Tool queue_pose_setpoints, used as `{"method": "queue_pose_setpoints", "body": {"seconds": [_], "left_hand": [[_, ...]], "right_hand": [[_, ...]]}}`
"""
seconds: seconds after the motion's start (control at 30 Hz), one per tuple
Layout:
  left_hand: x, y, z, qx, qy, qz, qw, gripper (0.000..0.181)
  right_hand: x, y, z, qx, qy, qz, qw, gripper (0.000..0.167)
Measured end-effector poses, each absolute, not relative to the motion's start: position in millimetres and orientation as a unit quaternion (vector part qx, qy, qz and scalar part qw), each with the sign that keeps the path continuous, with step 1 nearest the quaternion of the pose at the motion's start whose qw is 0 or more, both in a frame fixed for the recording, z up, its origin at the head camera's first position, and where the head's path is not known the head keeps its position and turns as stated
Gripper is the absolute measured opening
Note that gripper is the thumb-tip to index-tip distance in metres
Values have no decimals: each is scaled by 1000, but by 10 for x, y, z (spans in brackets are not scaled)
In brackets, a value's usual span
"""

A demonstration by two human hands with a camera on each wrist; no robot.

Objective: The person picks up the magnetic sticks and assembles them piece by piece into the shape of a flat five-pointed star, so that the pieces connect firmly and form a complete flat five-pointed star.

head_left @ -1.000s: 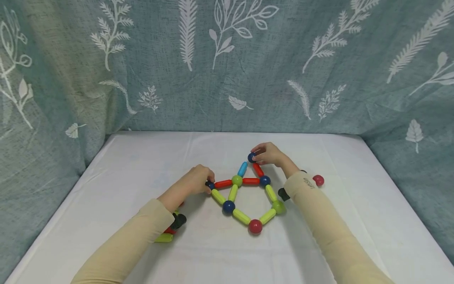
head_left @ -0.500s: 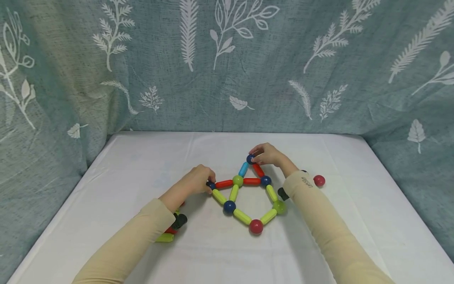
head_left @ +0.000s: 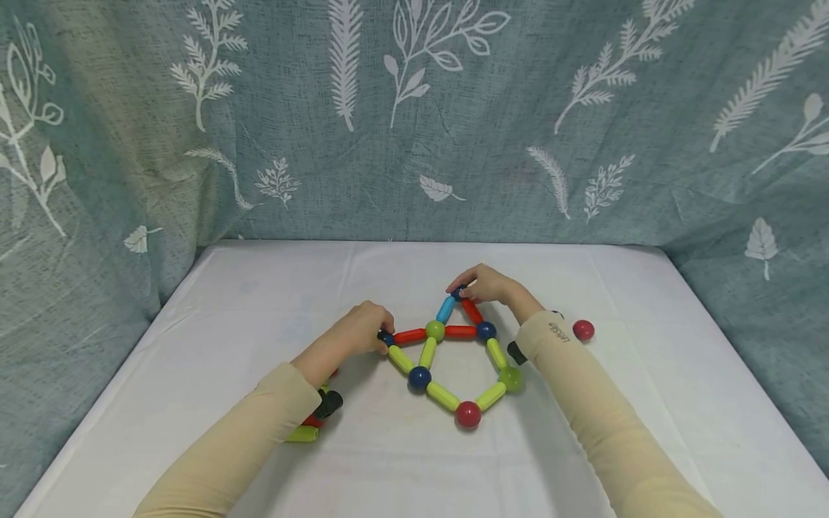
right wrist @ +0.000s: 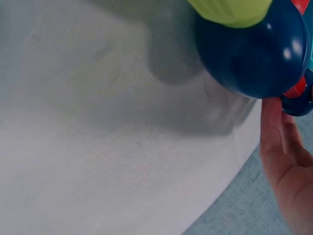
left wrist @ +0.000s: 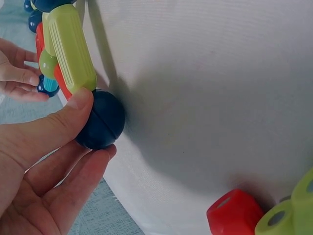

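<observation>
In the head view, coloured rods and balls form a linked frame on the white table. My left hand [head_left: 360, 329] pinches the dark blue ball [left wrist: 101, 120] at its left corner, between thumb and fingers; a lime rod [left wrist: 71, 46] and a red rod [head_left: 410, 336] join that ball. At the far corner my right hand [head_left: 487, 283] holds another dark blue ball [head_left: 459, 293], where a light blue rod [head_left: 445, 309] and a red rod [head_left: 472, 311] meet. Nearer lie a lime ball [head_left: 435, 331], a red ball [head_left: 468, 414] and further lime rods. In the right wrist view a near ball [right wrist: 249, 54] partly hides the held one.
A loose red ball [head_left: 583, 330] rests right of my right sleeve, with a dark ball partly hidden beside it. Several loose rods, a lime one [head_left: 301, 434] among them, lie under my left forearm. A patterned green-blue cloth [head_left: 414, 144] hangs behind the table [head_left: 272, 288].
The far dark blue ball in my right hand has moved slightly left and nearer, closing the gap to the light blue rod. My left hand keeps its grip in place.
</observation>
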State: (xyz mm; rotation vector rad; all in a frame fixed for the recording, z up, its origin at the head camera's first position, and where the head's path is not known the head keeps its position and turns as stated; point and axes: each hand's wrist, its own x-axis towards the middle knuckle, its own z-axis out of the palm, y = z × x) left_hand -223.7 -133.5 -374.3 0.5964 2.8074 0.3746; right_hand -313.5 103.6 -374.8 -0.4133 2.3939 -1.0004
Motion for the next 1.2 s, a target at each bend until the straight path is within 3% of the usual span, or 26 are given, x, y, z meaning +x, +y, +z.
{"method": "queue_pose_setpoints", "body": {"seconds": [0.53, 0.8, 1.0, 1.2], "left_hand": [[-2231, -1340, -3777, 222, 961, 123, 107, 23], [-2227, -1365, -3779, 223, 962, 121, 104, 23], [-2221, -1377, -3788, 218, 962, 123, 106, 23], [-2215, -1363, -3778, 221, 961, 124, 109, 23]], "right_hand": [[-3130, 1016, -3777, -152, 893, -325, 272, 30], [-3122, 1012, -3787, -173, 888, -339, 258, 26], [-3099, 1067, -3746, -181, 884, -342, 261, 30], [-2898, 1282, -3598, -236, 890, -316, 230, 36]]}}
